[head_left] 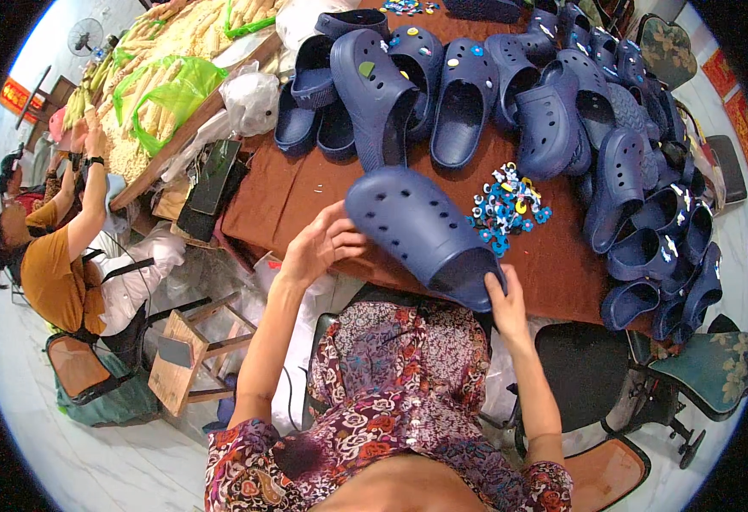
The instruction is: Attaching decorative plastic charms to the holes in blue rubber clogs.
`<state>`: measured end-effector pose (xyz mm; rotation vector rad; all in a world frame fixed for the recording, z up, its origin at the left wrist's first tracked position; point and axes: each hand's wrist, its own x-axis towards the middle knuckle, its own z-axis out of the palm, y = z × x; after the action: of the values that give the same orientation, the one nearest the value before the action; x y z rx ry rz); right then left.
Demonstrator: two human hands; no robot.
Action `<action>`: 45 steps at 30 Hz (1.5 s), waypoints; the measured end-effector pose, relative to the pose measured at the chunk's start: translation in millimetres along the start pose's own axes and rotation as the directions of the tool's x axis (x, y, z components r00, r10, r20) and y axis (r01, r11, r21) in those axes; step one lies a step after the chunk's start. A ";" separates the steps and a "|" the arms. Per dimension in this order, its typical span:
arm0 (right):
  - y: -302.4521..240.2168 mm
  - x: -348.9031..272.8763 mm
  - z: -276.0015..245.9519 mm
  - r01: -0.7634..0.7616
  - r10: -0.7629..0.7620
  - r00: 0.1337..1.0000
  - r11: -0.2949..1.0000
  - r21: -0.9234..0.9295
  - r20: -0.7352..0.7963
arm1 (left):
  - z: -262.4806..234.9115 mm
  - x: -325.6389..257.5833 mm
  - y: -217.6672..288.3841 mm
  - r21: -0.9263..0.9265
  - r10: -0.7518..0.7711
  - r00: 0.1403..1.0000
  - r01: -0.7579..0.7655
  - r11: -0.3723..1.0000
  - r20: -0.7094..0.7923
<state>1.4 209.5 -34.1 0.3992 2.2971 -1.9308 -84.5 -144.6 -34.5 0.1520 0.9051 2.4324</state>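
One navy clog [417, 229], heel tight in right hand [509, 307], left hand [316, 246] loose at toe.

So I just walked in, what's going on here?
Someone holds a blue clog at the near side of a brown-covered table, right hand gripping its heel end, left hand at the toe. No charms show on its top. Small colourful charms lie piled beyond it, and more clogs, some decorated, crowd the table. Another person sits off to the left.

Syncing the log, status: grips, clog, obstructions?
Right grip on heel end of navy clog. Left grip at its toe, contact unclear. Charm pile right of clog, blocking neither grip.
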 end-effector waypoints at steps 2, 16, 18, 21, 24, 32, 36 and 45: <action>11.1 -17.5 15.5 -0.076 0.090 0.994 0.981 0.179 -0.069 | 7.9 13.9 -5.7 0.177 0.072 0.995 -0.059 0.982 -0.066; 16.0 -37.5 90.0 -0.136 0.083 0.988 0.860 0.491 0.128 | 50.9 39.3 -65.4 0.710 0.125 0.977 0.035 0.703 -0.172; 20.1 -35.6 95.4 -0.031 -0.045 0.987 0.883 0.469 0.151 | 51.1 38.5 -71.7 0.809 0.220 0.968 -0.034 0.586 -0.119; 24.8 -32.9 90.9 -0.139 0.060 0.974 0.922 0.363 0.219 | 49.3 42.5 -75.7 0.851 0.303 0.941 -0.034 0.524 -0.149; 24.2 -29.9 80.6 -0.132 0.088 0.958 0.980 0.150 0.272 | 50.6 43.1 -80.2 0.870 0.376 0.910 -0.038 0.492 -0.173; 0.1 -16.4 19.9 0.101 -0.123 0.989 0.972 -0.214 -0.088 | 52.3 46.6 -86.5 0.942 0.560 0.821 -0.090 0.323 -0.114; 2.1 9.5 -6.7 0.138 -0.314 0.911 0.842 -0.521 -0.268 | 61.0 41.1 -84.3 0.931 0.505 0.838 0.008 0.366 -0.206; 12.5 33.2 -12.8 0.172 -0.443 0.864 0.706 -0.687 -0.240 | 75.3 35.9 -81.6 0.944 0.503 0.839 0.039 0.327 -0.209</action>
<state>-26.0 228.2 -52.0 0.3367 3.2869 -1.0476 -57.6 -31.2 -31.2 0.0833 2.6503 1.8254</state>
